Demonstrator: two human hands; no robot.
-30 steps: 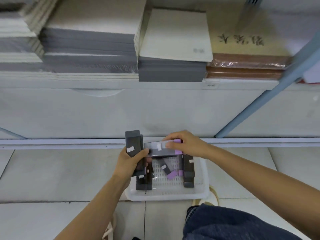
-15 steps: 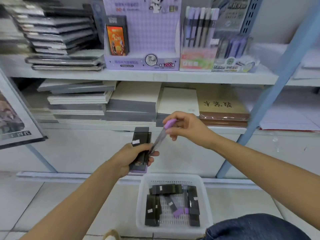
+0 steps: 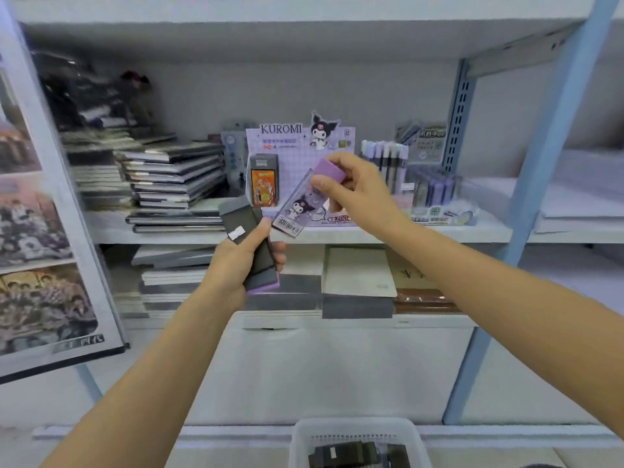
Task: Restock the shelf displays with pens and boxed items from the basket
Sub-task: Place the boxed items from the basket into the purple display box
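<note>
Right hand (image 3: 354, 189) pinches the purple end of a slim purple box (image 3: 305, 201), fingers closed on it, holding it tilted before the Kuromi display (image 3: 300, 153) on the middle shelf (image 3: 472, 231). Left hand (image 3: 238, 261) is wrapped around a small stack of dark boxes (image 3: 251, 243), thumb pressed across the front. Low down, the white basket (image 3: 304, 440) holds more dark boxes.

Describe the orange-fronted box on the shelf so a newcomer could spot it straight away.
Find the purple Kuromi display stand on the middle shelf. The orange-fronted box stands upright in its left side, the only orange thing among purple and grey stock.
</note>
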